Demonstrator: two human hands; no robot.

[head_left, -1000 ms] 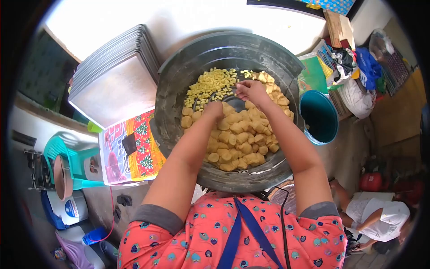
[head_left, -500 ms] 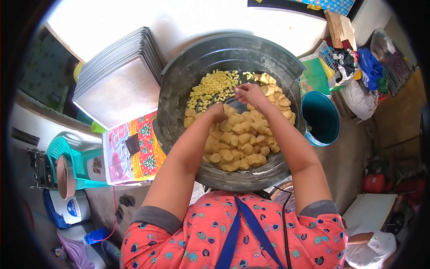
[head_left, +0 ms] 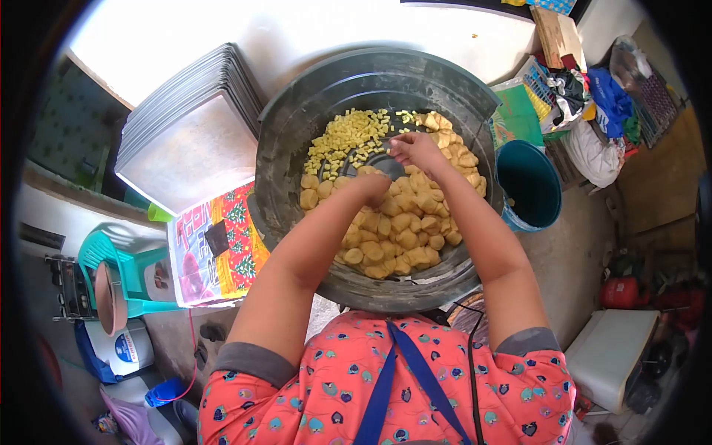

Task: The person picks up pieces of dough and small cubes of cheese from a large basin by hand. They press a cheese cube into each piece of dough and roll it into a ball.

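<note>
A large dark round tub (head_left: 297, 245) holds many tan dough balls (head_left: 404, 222) and a heap of small yellow pieces (head_left: 345, 137) at its upper left. Over the upper edge of the dough is my left hand (head_left: 374, 187), its fingers hidden behind the wrist and pointing down. My right hand (head_left: 412, 148) is just above the dough's upper right part, beside the bare patch of tub floor. Its fingers are pinched together, and what they hold, if anything, is too small to make out.
Stacked metal trays (head_left: 189, 141) lean at the left above a colourful printed sheet (head_left: 219, 245). A teal bucket (head_left: 528, 185) stands right of the tub. A green plastic chair (head_left: 133, 271) is at far left, and bags and baskets lie at the upper right.
My left hand has moved right, closer to my right hand, which stays pinched. The camera view has shifted slightly. A person's arm and white clothing at the lower right have mostly gone from view.
</note>
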